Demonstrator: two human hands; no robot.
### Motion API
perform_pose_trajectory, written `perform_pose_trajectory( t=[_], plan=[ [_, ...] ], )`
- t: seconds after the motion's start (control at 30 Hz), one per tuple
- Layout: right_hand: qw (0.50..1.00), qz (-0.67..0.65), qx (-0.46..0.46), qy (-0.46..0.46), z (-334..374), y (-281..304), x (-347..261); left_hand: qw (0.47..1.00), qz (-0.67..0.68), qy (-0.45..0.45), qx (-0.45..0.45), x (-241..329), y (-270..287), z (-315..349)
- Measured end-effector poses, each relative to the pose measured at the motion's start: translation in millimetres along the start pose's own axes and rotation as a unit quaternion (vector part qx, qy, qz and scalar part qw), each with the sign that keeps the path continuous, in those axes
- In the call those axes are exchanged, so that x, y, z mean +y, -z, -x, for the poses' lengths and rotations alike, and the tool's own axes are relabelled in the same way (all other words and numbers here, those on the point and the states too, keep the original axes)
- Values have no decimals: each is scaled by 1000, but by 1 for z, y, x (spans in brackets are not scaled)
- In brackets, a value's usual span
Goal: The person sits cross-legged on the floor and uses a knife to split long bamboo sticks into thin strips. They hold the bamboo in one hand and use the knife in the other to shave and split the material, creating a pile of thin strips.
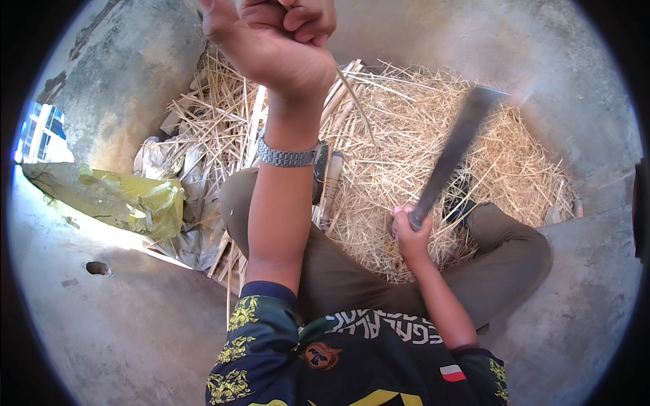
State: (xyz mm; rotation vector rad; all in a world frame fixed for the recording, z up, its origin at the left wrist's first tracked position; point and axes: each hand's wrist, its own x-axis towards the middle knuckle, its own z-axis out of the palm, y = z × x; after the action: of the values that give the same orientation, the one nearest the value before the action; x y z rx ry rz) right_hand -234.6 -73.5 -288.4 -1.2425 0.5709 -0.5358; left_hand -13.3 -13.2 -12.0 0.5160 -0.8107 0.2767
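Our right hand [412, 237] wraps a machete [452, 155] angled toward the far edge of the shavings heap [386, 183], our left hand [277, 47] has fingers curled, contents unclear, and much seems shaved, longer strips [211, 111] apparently left.

The left grip [274, 47] is cut off by the view's upper edge; whether it holds something, I cannot tell. The long blade [452, 149] is blurred; the right grip [412, 237] mostly hides its handle [415, 220].

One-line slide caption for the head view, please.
Right hand holding a long knife above scattered pale strips, left hand raised, with a metal-band watch.
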Motion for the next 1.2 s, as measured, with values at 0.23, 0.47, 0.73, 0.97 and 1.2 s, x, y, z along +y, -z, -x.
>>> perform_pose_trajectory(
  t=[0.23, 0.47, 0.73, 0.97, 1.2],
  plan=[
    [923, 355, -52, -141, -18, 11, 0, 989, -119, 68, -58, 18, 5, -1],
    [963, 249, -40, -99, -9, 16, -17, 993, 17, 72, -91, 8, 7, -6],
    [992, 19, 48, 119, -5, 3, -17, 997, -19, 23, -75, -2, -1, -3],
    [918, 363, -2, -160, -11, 9, 12, 994, -82, 59, -36, 13, 3, 1],
    [957, 289, 21, -1, -4, 14, -23, 995, -87, 45, -29, 12, 14, -7]
  ],
)
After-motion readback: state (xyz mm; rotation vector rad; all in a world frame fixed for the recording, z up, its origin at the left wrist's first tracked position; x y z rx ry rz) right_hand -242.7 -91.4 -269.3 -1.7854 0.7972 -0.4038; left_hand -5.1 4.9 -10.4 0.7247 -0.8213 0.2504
